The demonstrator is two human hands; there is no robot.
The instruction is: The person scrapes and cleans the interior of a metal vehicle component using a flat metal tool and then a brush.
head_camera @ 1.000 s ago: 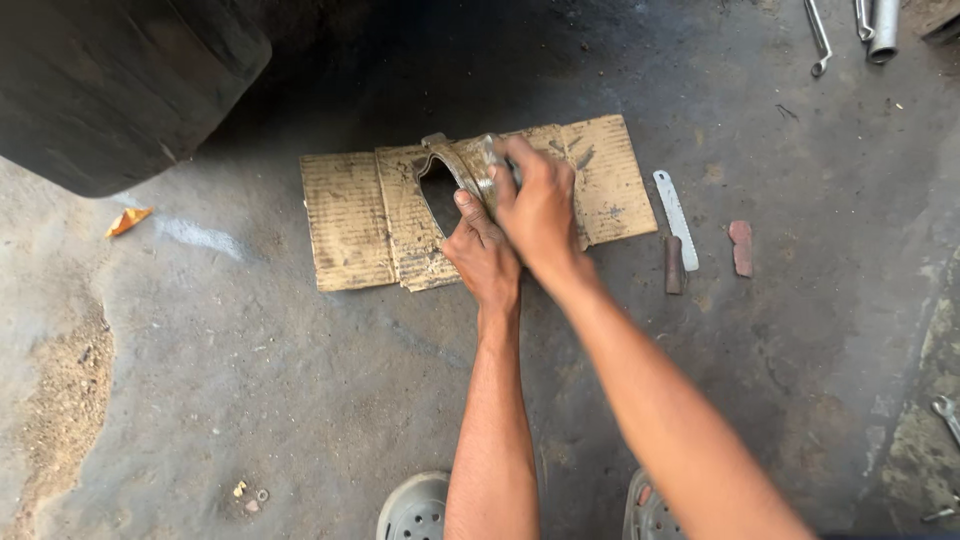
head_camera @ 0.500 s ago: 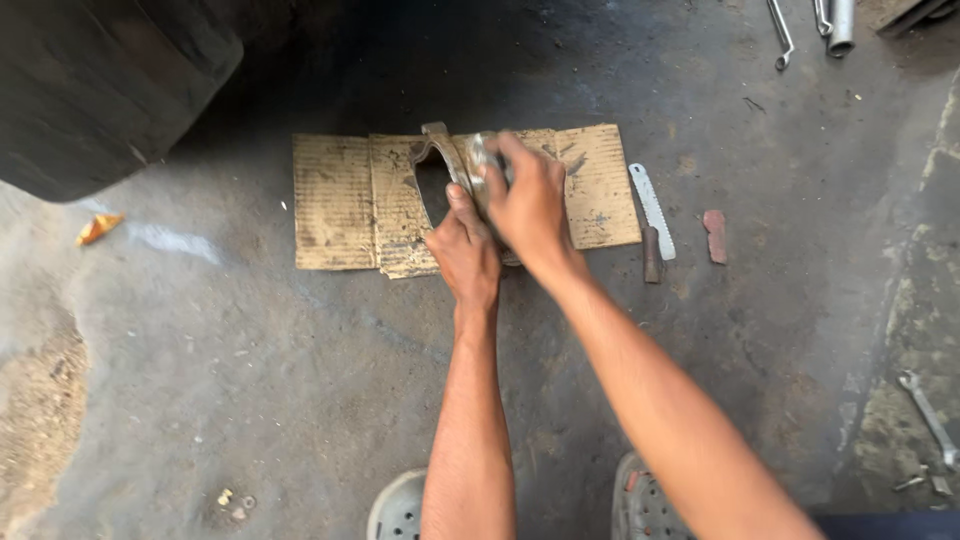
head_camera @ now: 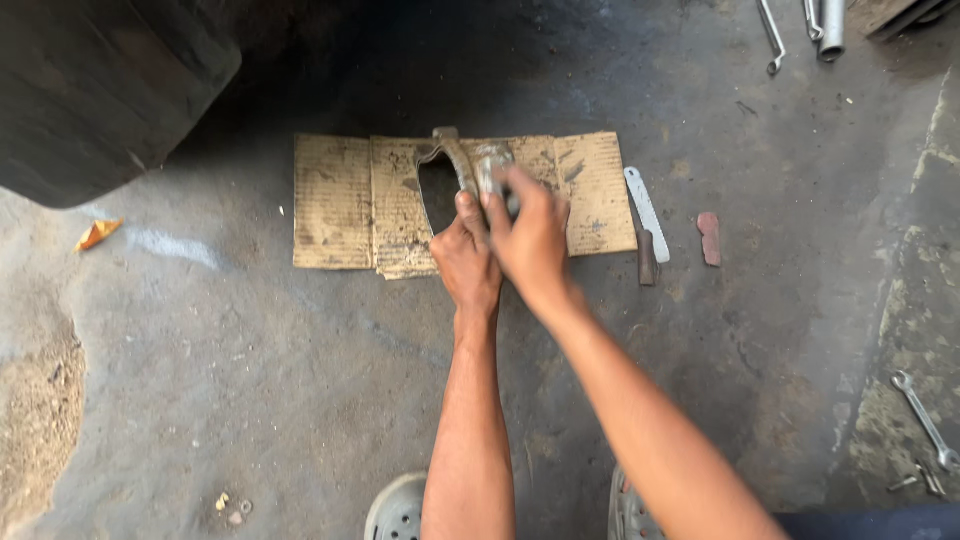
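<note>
Both my hands meet over a flattened piece of cardboard [head_camera: 340,200] lying on the concrete floor. My left hand [head_camera: 465,260] grips the lower end of a curved, grimy metal part [head_camera: 452,152] that rests on the cardboard. My right hand [head_camera: 530,235] covers the part's shiny cylindrical section [head_camera: 490,165], fingers wrapped over it. A dark hole in the cardboard [head_camera: 437,192] shows just left of the part.
A knife with a pale blade [head_camera: 645,215] and a small reddish block [head_camera: 709,238] lie right of the cardboard. Wrenches [head_camera: 925,420] lie at the right edge, metal tools [head_camera: 825,25] at top right. A large dark tyre [head_camera: 95,85] fills the upper left. My sandals [head_camera: 400,510] show below.
The view has shifted slightly, so the cardboard sits a little more to the right. Both hands stay on the metal part, with the right hand's fingers moved slightly over it.
</note>
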